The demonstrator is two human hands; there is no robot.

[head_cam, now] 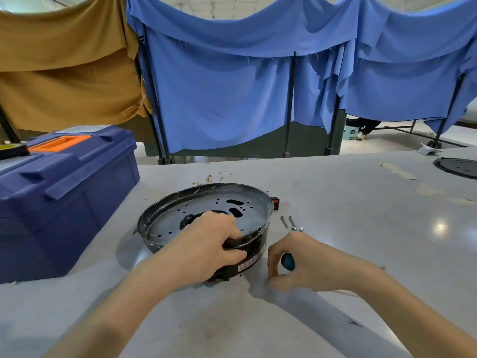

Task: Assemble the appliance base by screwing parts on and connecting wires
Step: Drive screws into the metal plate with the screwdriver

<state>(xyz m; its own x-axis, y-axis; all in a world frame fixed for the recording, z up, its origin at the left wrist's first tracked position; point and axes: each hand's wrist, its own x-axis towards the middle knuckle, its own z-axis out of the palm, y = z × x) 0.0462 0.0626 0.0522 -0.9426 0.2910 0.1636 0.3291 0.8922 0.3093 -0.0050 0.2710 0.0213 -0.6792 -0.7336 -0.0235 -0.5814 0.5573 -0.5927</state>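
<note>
The round appliance base, a dark metal pan with a perforated grey plate inside, lies on the white table. My left hand grips its near rim, fingers over the edge and thumb on the outer wall by a white label. Just to the right, my right hand holds a screwdriver with a teal handle in curled fingers, its tip hidden. Three loose screws lie beside the base's right side. A red-and-black part sits against the far right rim.
A blue toolbox with an orange handle stands at the left. A black round plate lies at the far right table edge. Small wire scraps lie behind the base. Blue and tan cloths hang on frames beyond the table.
</note>
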